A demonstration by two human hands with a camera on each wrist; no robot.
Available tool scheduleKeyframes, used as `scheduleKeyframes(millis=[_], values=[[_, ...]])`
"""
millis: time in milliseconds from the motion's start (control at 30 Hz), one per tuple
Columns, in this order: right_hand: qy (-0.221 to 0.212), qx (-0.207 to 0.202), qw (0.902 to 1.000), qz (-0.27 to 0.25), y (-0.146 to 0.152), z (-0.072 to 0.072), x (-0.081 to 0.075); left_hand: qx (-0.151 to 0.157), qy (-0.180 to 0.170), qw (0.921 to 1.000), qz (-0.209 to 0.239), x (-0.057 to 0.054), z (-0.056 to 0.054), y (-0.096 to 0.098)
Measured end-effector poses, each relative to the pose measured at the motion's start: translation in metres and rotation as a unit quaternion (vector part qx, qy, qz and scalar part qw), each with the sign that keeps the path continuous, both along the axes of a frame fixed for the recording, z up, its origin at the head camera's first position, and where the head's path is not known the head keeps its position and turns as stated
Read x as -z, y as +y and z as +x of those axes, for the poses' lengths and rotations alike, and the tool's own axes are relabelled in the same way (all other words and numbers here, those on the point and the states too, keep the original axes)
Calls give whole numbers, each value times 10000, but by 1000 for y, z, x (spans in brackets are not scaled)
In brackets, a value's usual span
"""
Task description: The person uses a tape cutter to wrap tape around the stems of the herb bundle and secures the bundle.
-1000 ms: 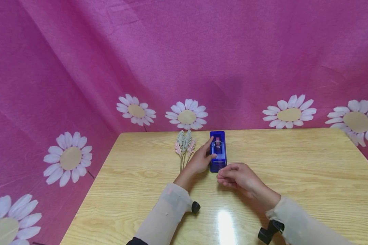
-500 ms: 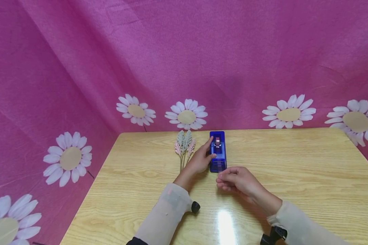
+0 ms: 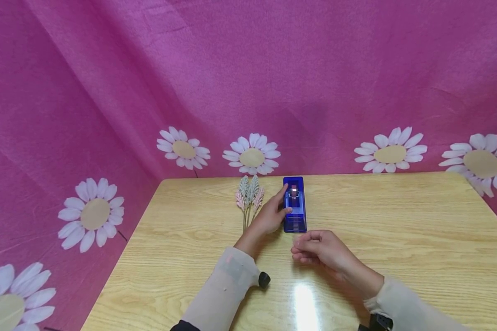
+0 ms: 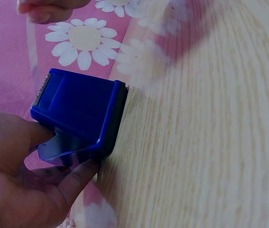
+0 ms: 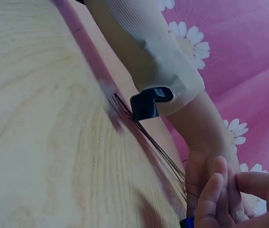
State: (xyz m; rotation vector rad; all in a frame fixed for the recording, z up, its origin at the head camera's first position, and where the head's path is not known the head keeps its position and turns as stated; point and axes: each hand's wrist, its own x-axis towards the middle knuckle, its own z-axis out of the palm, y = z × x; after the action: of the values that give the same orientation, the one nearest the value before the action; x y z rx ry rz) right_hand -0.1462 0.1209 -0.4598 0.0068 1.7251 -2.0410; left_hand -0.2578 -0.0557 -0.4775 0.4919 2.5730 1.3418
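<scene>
A translucent blue tape dispenser (image 3: pixel 297 211) stands near the table's back edge. My left hand (image 3: pixel 269 216) grips it from the left side, with thumb and fingers around its body, as the left wrist view also shows on the dispenser (image 4: pixel 79 104). My right hand (image 3: pixel 323 252) is just in front of the dispenser, pinching the free end of a clear tape strip between thumb and fingers. In the left wrist view the strip (image 4: pixel 32 47) runs up from the toothed cutter to that hand (image 4: pixel 53 9). From the right wrist, the dispenser is mostly hidden behind the hands.
Several artificial stems with pale green and pink heads (image 3: pixel 250 193) lie left of the dispenser, close to my left wrist. The wooden table (image 3: pixel 397 230) ends at a pink cloth (image 3: pixel 314 92) printed with white daisies, behind and on the left.
My right hand has drawn back slightly from the dispenser toward the front of the table, pulling out more tape. My left hand keeps its hold in the same spot.
</scene>
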Motion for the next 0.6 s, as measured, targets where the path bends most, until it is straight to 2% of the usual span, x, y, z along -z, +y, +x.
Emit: scheduleKeyframes(millis=[233,600], values=[[114,-56,9999,-16,-1,7,1,-55,-15,10000,19,1,0,0],[10,51,9999,86,1,14,5,-16,16,10000,-31,0,0,0]])
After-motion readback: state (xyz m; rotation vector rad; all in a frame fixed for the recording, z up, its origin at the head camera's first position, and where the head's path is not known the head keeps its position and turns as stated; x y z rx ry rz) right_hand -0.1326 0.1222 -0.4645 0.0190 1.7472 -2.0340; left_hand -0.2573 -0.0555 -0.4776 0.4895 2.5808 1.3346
